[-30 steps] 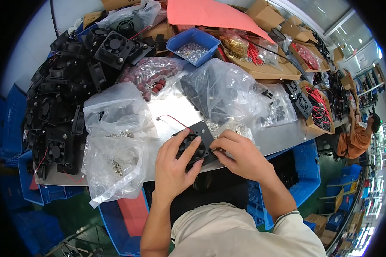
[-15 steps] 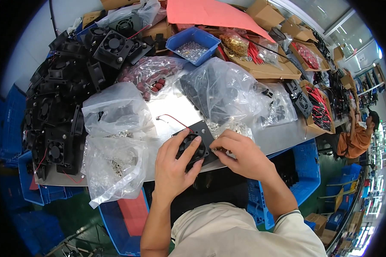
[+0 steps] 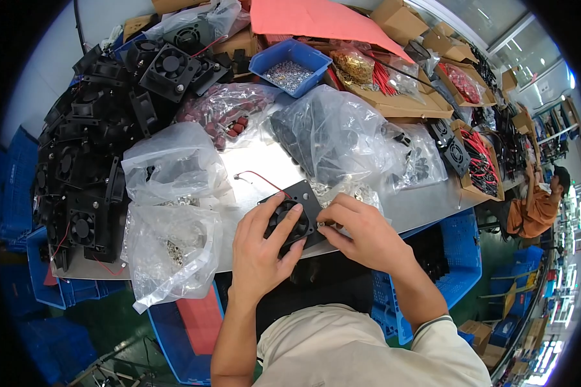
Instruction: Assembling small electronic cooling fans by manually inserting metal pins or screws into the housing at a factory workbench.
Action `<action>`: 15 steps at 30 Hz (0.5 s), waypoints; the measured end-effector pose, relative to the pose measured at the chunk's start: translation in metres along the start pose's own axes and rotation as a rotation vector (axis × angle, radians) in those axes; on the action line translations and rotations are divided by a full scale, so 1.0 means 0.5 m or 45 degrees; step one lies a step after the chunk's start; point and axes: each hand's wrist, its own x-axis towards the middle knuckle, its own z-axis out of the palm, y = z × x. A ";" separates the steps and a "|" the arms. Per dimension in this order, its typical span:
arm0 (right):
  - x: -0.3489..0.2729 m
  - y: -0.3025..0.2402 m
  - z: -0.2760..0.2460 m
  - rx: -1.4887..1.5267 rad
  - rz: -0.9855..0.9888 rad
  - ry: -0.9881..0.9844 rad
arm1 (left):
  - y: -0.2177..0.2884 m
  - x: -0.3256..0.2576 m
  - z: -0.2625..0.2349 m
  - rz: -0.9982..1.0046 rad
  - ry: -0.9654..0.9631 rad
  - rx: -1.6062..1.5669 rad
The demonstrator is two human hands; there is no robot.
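A small black square cooling fan point(image 3: 295, 215) with a red wire point(image 3: 259, 180) trailing from it rests at the near edge of the metal table point(image 3: 407, 208). My left hand point(image 3: 259, 253) grips the fan from the left, fingers laid across its face. Pressed against the fan's right side is my right hand point(image 3: 363, 233), fingertips pinched at its edge; whether something small sits between them is hidden.
A heap of black fans point(image 3: 103, 135) fills the table's left. Clear plastic bags point(image 3: 171, 213) of parts lie beside the hands, a larger bag point(image 3: 336, 132) beyond. A blue bin point(image 3: 290, 64) of screws, cardboard boxes point(image 3: 400, 97) and blue crates point(image 3: 458, 258) surround. Another person point(image 3: 536, 206) works at far right.
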 end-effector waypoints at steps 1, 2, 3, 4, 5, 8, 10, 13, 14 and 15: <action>0.000 -0.001 0.000 -0.014 0.015 0.000 | 0.000 0.000 0.000 -0.001 0.001 0.000; 0.000 -0.001 0.001 -0.014 0.015 -0.001 | 0.000 0.000 0.000 0.000 0.003 -0.002; 0.000 0.000 0.003 -0.023 0.003 0.015 | 0.000 -0.001 0.000 0.001 0.005 -0.006; -0.001 0.001 0.005 -0.033 -0.009 0.030 | 0.000 0.000 0.000 0.001 0.005 -0.007; -0.001 0.002 0.006 -0.034 -0.009 0.030 | -0.001 0.000 0.000 0.001 0.003 -0.006; -0.003 0.002 0.010 -0.060 0.006 0.037 | 0.000 -0.001 -0.001 -0.003 0.001 -0.007; -0.007 0.001 0.012 0.021 0.024 0.091 | 0.000 -0.001 -0.001 -0.007 0.002 -0.010; -0.013 0.007 0.012 0.122 0.042 0.074 | 0.001 0.000 0.000 -0.009 -0.001 -0.005; -0.014 0.012 0.013 0.123 0.043 0.072 | 0.000 0.000 0.000 -0.010 -0.004 -0.004; -0.015 0.018 0.014 0.122 0.011 0.067 | 0.000 0.000 -0.001 -0.009 -0.005 -0.003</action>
